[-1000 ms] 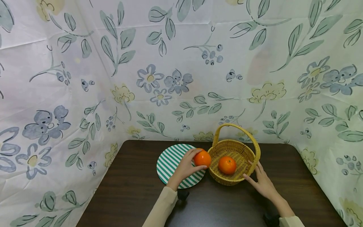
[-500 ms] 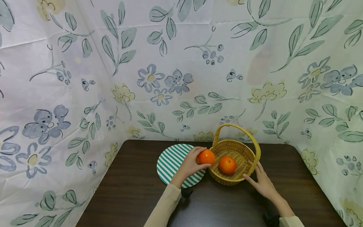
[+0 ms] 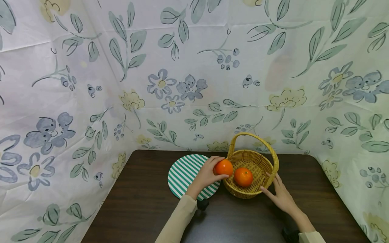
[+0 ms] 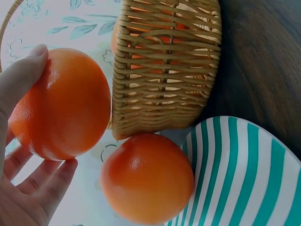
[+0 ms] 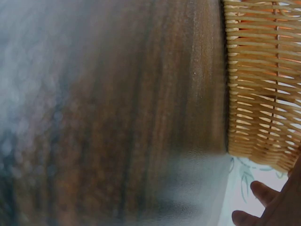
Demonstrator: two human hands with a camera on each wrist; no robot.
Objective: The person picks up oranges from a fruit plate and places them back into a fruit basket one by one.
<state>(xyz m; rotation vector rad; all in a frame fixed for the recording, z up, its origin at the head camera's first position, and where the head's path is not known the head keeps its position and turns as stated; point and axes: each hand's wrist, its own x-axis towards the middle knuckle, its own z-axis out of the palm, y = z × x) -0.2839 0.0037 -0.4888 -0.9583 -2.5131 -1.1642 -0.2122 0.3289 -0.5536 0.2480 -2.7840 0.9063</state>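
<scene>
My left hand (image 3: 206, 175) holds an orange (image 3: 224, 167) between thumb and fingers, right at the left rim of the yellow wicker basket (image 3: 240, 193). Inside the basket rests another orange (image 3: 243, 177). In the left wrist view a further orange (image 4: 147, 179) sits by the green-and-white striped round mat (image 4: 235, 165); the head view hides it behind my left hand. My right hand (image 3: 282, 196) holds the basket's right side at the foot of its handle, thumb in front and a fingertip over the rim. Two spread fingers (image 5: 265, 193) of it show below the basket in the right wrist view.
A dark wooden table (image 3: 136, 209) carries everything. The striped mat lies left of the basket, under my left forearm. Behind the table's back edge hangs a floral cloth (image 3: 194, 84). The basket's tall arched handle (image 3: 255, 135) rises over its opening.
My left hand has moved rightward with its orange, from over the mat's right edge to the basket's left rim. The right hand, the basket and the orange inside have stayed in place.
</scene>
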